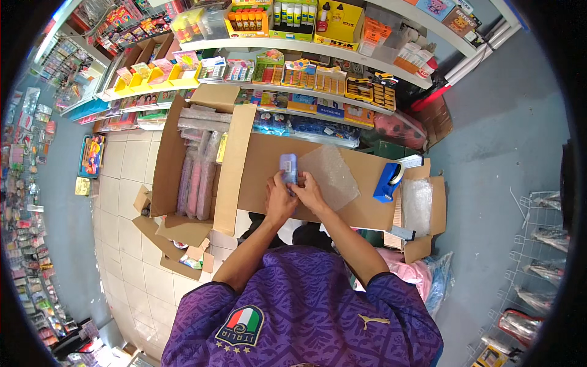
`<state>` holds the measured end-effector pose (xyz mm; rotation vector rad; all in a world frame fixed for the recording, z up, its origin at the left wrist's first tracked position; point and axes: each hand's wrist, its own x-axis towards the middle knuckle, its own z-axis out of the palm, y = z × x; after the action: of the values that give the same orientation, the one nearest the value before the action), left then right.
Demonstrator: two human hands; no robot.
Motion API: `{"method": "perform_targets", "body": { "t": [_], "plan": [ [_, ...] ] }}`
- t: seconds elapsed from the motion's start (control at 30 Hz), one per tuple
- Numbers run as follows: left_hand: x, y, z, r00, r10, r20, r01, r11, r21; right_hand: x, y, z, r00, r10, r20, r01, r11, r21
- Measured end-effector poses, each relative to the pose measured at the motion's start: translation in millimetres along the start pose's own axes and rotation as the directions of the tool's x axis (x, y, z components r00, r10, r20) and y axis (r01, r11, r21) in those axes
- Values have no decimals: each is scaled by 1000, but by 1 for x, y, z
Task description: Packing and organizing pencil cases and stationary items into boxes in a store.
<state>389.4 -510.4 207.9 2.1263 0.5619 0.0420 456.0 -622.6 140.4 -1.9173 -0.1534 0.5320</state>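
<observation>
A lavender-blue case-like item (288,164) with a white barcode label lies lengthwise on the brown tabletop (259,158). My left hand (279,198) grips its near left side. From the right, my right hand (310,190) has its fingers on the lower end, close to the left thumb. Both hands hide the item's near part, and its exact kind is unclear. Just right of it, a sheet of bubble wrap (332,176) lies flat. Farther right stands a blue tape dispenser (388,182) with a roll of tape in it.
At left, an open cardboard box (166,160) holds several plastic-wrapped bundles (197,179). Another open carton (439,206), with clear wrapping inside, adjoins the table's right end. Stocked shelves (293,89) rise beyond the table. A smaller open carton (172,250) sits on the tiled floor.
</observation>
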Motion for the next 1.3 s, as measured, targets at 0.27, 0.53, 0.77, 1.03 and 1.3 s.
{"method": "perform_targets", "body": {
  "t": [0.27, 0.53, 0.77, 1.03, 1.3],
  "plan": [
    [4, -24, 17, 963, 212, 167, -198, 975, -98, -10, 15, -42, 991, 114, -67, -110, 992, 55],
    [16, -32, 33, 889, 279, 363, -425, 799, 426, -11, 28, -97, 983, 41, -177, -72, 983, -169],
    [-28, -18, 54, 895, 301, 331, -427, 792, 437, 7, 23, -104, 994, -40, 100, 65, 961, -267],
    [-35, -3, 51, 945, 180, 274, -279, 882, 380, 6, 20, -106, 934, -345, 96, 347, 805, -482],
    [-23, -26, 37, 956, 170, 241, -274, 811, 517, -18, 13, -100, 923, -366, 119, 352, 679, -644]
  ]
}}
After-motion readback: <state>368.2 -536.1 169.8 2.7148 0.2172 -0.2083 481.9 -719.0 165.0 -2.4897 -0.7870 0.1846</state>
